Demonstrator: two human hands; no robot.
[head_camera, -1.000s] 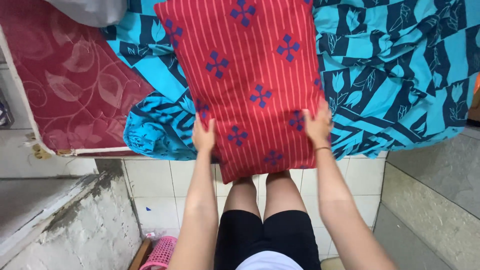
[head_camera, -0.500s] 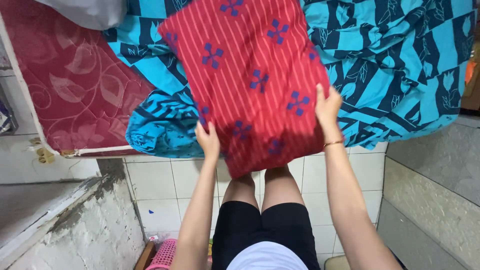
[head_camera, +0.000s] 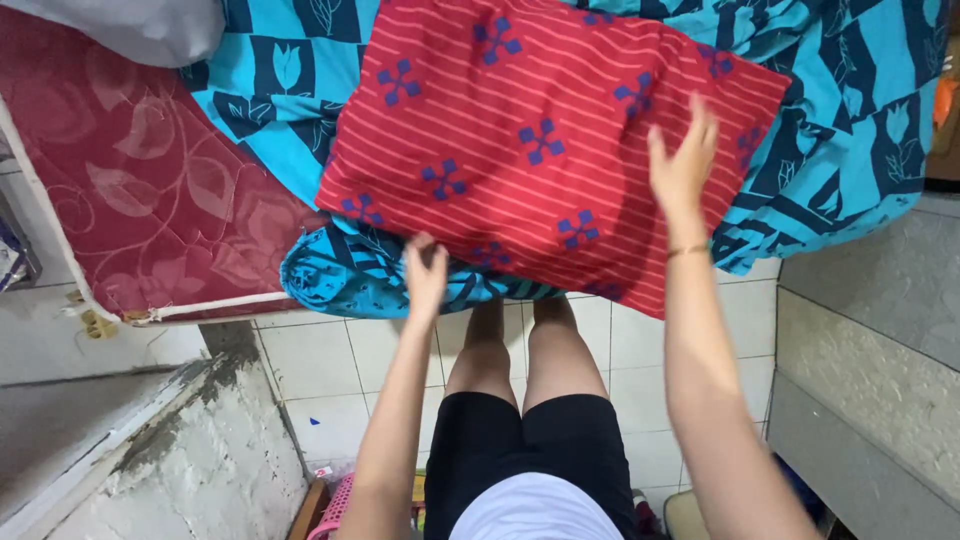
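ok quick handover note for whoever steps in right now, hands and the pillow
Left hand: open, fingers at the near edge of the red striped pillow.
Right hand: open, raised over the pillow's right side; contact unclear.
Pillow lies flat and skewed on the blue patterned sheet, its near corner past the bed edge.
Sheet is bunched at the near edge, with the maroon mattress bare on the left.
Done: pillow on bed. Left, probably: squaring it, spreading sheet.

White square floor tiles (head_camera: 330, 370) with dark grout fill the lower middle of the frame. At the lower left stands a rough, stained concrete ledge (head_camera: 200, 480). A grey stone-like wall (head_camera: 870, 370) occupies the lower right. In the upper left lies a maroon mattress (head_camera: 130, 200) with a pale leaf pattern and white piping. A pink plastic basket (head_camera: 330, 510) shows at the bottom edge. Light is even and soft.
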